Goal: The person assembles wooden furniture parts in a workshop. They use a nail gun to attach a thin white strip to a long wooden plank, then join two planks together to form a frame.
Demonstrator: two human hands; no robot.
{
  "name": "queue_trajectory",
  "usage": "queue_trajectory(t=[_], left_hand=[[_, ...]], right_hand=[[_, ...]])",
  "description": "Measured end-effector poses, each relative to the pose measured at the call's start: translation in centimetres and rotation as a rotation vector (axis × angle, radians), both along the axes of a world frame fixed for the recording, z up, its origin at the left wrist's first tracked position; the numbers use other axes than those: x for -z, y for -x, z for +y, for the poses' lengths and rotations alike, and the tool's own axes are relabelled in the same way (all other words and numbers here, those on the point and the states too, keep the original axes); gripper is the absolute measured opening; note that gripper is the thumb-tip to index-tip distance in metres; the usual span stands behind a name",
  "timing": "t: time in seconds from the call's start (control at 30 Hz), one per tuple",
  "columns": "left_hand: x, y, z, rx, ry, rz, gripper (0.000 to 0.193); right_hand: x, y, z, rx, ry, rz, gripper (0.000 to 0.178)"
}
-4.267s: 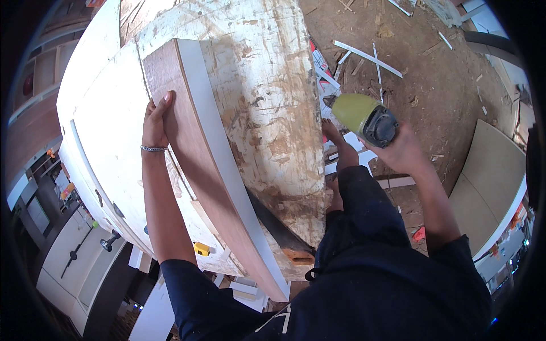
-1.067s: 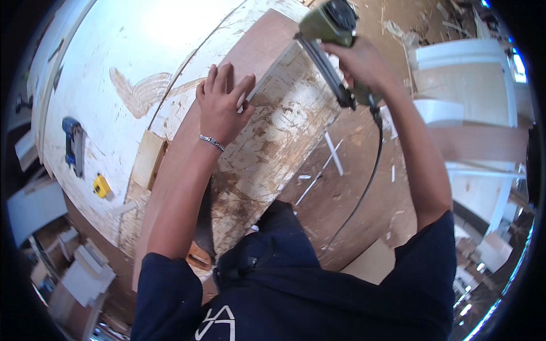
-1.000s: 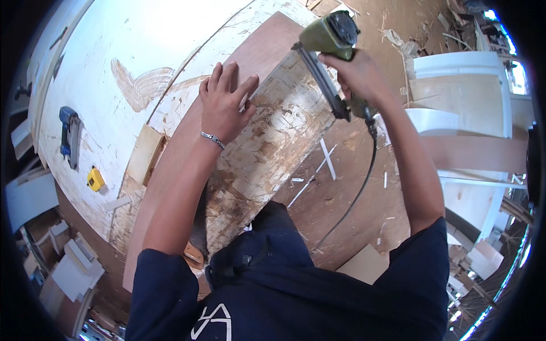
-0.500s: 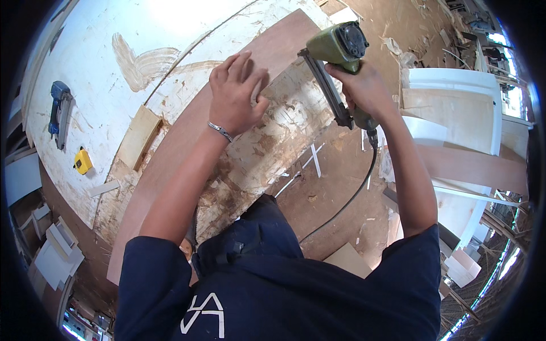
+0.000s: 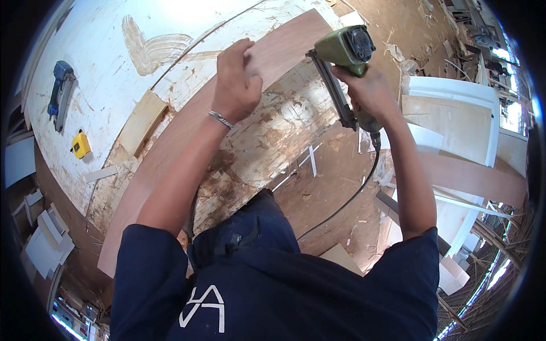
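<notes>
My right hand (image 5: 371, 94) grips a green pneumatic nail gun (image 5: 340, 50) by its handle. The gun is held up beside the table's right edge, its long magazine slanting down toward me and an air hose (image 5: 364, 184) attached at its base. A long, reddish-brown strip of thin wood (image 5: 287, 45) lies across the worktable (image 5: 105, 108), running from far right to near left. Over the middle of that strip is my left hand (image 5: 236, 85), holding nothing, thumb apart from the slightly bent fingers. Whether it touches the wood, I cannot tell.
At the table's left lie a blue nail gun (image 5: 61, 94), a yellow tape measure (image 5: 81, 145) and a short wooden board (image 5: 142, 122). White panels (image 5: 455, 108) and another brown strip (image 5: 472, 176) stand to the right. Scraps litter the floor.
My left hand has lifted or turned slightly, its fingers drawing closer together. The nail gun in my right hand shows slightly farther right and lower. The whole view has shifted a little.
</notes>
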State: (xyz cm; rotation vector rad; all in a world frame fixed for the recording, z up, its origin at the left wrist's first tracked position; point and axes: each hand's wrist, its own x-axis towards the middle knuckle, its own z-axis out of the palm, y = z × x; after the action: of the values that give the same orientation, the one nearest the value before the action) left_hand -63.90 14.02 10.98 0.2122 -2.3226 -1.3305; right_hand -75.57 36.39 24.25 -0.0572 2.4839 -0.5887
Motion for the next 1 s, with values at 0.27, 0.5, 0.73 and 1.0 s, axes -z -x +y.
queue_trajectory(t=[0.27,0.5,0.73,1.0], left_hand=[[-1.1,-8.0,-5.8,-0.08,0.347,-0.609,0.052],[-1.3,-9.5,-4.0,-0.149,0.386,-0.504,0.053],[-0.8,-10.1,-3.5,-0.182,0.458,-0.437,0.05],[-1.0,-10.1,-3.5,-0.189,0.449,-0.418,0.049]], right_hand=[[-0.5,-0.7,-0.7,0.045,-0.016,-0.01,0.048],[2.5,-6.0,2.0,0.167,0.09,0.086,0.044],[3.6,-9.8,1.0,0.174,0.232,0.09,0.041],[4.2,-10.0,0.3,0.077,0.218,0.139,0.041]])
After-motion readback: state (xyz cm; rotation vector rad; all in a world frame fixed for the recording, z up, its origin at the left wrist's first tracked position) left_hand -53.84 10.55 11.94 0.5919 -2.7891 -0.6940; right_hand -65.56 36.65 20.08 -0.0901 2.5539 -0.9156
